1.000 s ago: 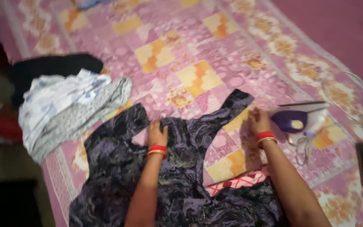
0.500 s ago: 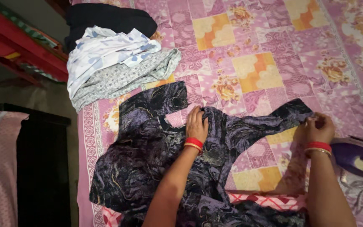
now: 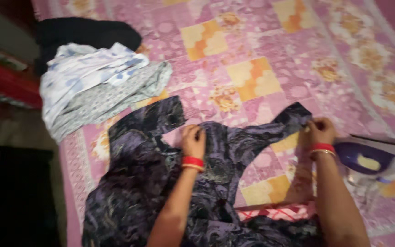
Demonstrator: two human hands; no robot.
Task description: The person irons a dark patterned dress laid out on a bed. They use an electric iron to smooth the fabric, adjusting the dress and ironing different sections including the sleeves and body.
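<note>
A dark purple patterned garment [image 3: 138,183] lies spread on a pink patchwork bedspread [image 3: 252,55]. My left hand [image 3: 194,141] presses on the garment near its neckline, fingers curled into the cloth. My right hand [image 3: 320,131] pinches the end of the garment's right sleeve [image 3: 293,116], stretched out to the right. Both wrists wear red and gold bangles. A purple and white iron [image 3: 373,158] rests on the bed just right of my right wrist.
A pile of folded light clothes [image 3: 92,87] sits at the bed's left edge, with a black cloth [image 3: 83,32] behind it. A red-checked cloth [image 3: 275,212] shows under the garment. Dark furniture [image 3: 14,196] stands left of the bed.
The view has shifted and blurred slightly. My right hand, which lay on the bedspread a second ago, now grips the sleeve end. My left hand stays near the neckline.
</note>
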